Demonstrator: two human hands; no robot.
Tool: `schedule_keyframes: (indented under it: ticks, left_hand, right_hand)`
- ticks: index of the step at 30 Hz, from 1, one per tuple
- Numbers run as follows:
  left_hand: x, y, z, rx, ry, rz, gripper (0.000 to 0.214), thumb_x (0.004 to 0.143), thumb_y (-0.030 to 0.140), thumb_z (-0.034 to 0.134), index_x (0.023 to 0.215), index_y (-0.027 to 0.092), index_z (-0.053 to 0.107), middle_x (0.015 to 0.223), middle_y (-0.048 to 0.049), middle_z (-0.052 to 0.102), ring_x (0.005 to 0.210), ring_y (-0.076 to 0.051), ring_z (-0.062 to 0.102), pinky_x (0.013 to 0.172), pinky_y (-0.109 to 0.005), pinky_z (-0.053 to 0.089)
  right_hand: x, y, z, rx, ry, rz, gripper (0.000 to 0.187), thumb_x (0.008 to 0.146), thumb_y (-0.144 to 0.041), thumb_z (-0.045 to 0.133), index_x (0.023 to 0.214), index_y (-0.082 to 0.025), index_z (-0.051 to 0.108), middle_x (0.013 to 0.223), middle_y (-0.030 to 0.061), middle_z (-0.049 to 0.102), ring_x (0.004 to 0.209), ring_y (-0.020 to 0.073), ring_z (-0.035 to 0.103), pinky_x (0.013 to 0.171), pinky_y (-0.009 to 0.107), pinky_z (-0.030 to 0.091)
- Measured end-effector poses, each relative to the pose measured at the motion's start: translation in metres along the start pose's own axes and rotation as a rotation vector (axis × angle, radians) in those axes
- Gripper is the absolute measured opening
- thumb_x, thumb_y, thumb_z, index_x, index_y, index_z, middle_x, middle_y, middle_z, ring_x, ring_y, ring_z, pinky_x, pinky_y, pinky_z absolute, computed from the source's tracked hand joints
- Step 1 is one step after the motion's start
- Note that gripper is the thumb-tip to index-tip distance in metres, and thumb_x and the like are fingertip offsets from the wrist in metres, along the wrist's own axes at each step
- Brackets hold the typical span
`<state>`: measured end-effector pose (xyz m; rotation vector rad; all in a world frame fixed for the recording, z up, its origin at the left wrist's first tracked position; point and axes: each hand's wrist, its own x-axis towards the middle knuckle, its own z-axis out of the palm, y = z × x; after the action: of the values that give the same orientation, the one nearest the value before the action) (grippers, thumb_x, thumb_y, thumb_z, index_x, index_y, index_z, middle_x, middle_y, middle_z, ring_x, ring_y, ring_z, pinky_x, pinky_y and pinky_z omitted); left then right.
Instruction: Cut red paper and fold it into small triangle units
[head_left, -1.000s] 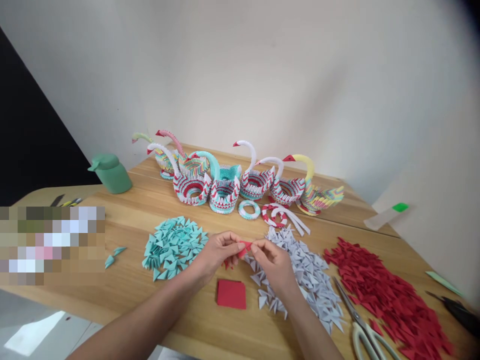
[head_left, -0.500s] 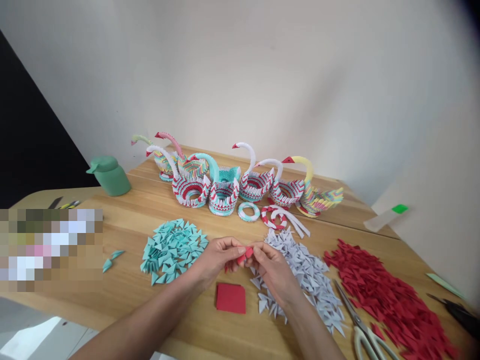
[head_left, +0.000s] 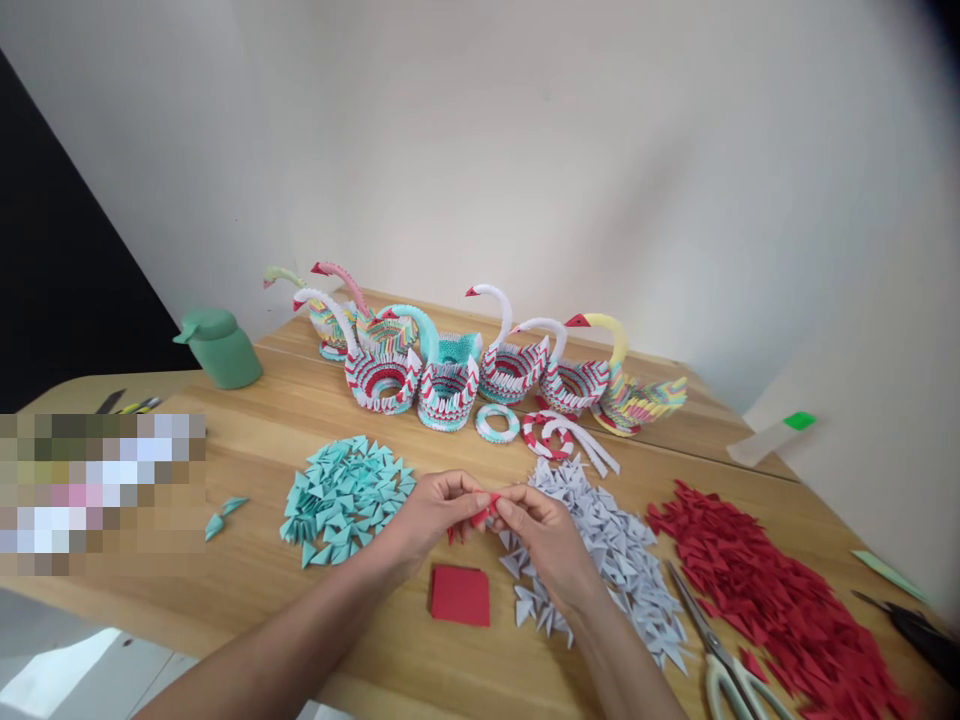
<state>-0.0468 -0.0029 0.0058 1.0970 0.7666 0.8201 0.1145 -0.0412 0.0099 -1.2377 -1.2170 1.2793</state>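
My left hand (head_left: 435, 515) and my right hand (head_left: 544, 535) meet above the wooden table (head_left: 262, 570), fingertips pinched together on a small red paper piece (head_left: 484, 512) that is folded between them. A small stack of red paper squares (head_left: 460, 596) lies on the table just below my hands. To the left is a heap of teal folded triangles (head_left: 346, 497). Under and beside my right hand spreads a heap of white folded triangles (head_left: 607, 550). A larger heap of red folded triangles (head_left: 772, 600) lies further right.
Several modular paper swans (head_left: 450, 360) stand in a row at the back, with small paper rings (head_left: 499, 423) before them. Scissors (head_left: 724, 660) lie between the white and red heaps. A green bottle (head_left: 221, 347) stands back left. Tools (head_left: 127, 405) and a blurred patch lie far left.
The red piece has been folded smaller between my fingertips, and both hands have drawn slightly closer together. Nothing else on the table has moved.
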Motion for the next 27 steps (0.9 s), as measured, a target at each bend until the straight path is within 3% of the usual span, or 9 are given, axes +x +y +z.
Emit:
schedule_keyframes:
  ticks: [10,16,23,27]
  left_hand:
    - [0.001,0.0,-0.001,0.059,0.046,0.017,0.036,0.068,0.048,0.068,0.069,0.014,0.057,0.052,0.003,0.056,0.037,-0.006,0.045,0.038,-0.018,0.034]
    - [-0.002,-0.002,0.006,0.222,0.146,0.17,0.031,0.072,0.045,0.065,0.068,0.014,0.058,0.053,0.0031,0.054,0.043,-0.007,0.044,0.04,-0.019,0.038]
    - [0.001,0.001,0.002,0.13,0.013,0.064,0.036,0.073,0.049,0.062,0.067,0.014,0.056,0.054,0.001,0.058,0.041,-0.008,0.048,0.04,-0.019,0.036]
    - [0.002,0.001,-0.003,0.052,-0.051,0.006,0.033,0.076,0.045,0.062,0.067,0.014,0.055,0.052,0.0018,0.058,0.04,-0.007,0.048,0.042,-0.018,0.035]
  right_hand:
    - [0.001,-0.001,0.002,-0.125,0.053,-0.039,0.03,0.076,-0.045,0.065,0.077,-0.016,0.067,0.062,0.0008,0.061,0.057,0.0129,0.051,0.053,0.023,0.039]
    - [-0.001,-0.003,0.006,-0.206,0.099,-0.094,0.026,0.077,-0.043,0.062,0.074,-0.017,0.063,0.061,-0.0012,0.059,0.055,0.0124,0.049,0.053,0.023,0.037]
    - [0.0,-0.001,0.002,-0.214,0.055,-0.118,0.023,0.08,-0.039,0.061,0.074,-0.017,0.063,0.066,0.0004,0.062,0.062,0.0142,0.053,0.06,0.025,0.041]
    - [-0.002,-0.006,-0.004,-0.284,0.063,-0.143,0.022,0.083,-0.038,0.058,0.088,-0.018,0.066,0.073,0.0025,0.066,0.069,0.0172,0.059,0.065,0.028,0.045]
